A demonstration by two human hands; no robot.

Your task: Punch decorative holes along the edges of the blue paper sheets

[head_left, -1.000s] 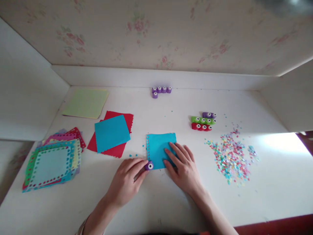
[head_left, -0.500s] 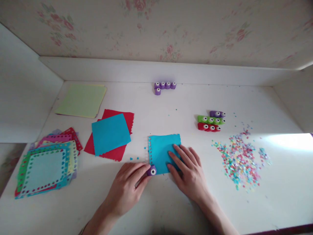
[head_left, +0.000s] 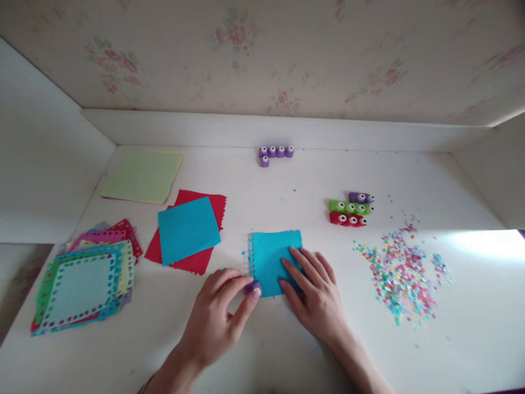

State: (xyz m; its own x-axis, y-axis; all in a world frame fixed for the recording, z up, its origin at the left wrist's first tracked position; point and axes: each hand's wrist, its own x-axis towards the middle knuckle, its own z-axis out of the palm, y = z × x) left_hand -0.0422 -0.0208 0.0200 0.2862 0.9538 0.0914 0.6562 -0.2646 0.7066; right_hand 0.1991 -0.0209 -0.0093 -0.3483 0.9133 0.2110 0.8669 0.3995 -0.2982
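Observation:
A purple craft punch [head_left: 254, 288] sits at the near left corner of a blue paper sheet [head_left: 270, 257]. My left hand [head_left: 223, 312] grips the punch, its thumb lying on the white button and its fingers along the side. A column of small punched holes runs down the sheet's left edge. Flat on the sheet's right part lies my right hand [head_left: 314, 290], fingers spread, steadying nothing else. Part of the sheet's right side is hidden beneath those fingers.
To the left, another blue sheet [head_left: 188, 230] lies over red sheets [head_left: 200, 262]. Pale green sheets [head_left: 141, 175] and a pile of punched-border papers [head_left: 82, 287] lie farther left. Purple punches [head_left: 276, 152], green punches [head_left: 350, 208], red punches [head_left: 348, 219] and confetti [head_left: 404, 279] also lie here.
My left thumb has moved from the punch's side onto its white button. My right hand stays flat on the blue sheet. The camera view has shifted slightly.

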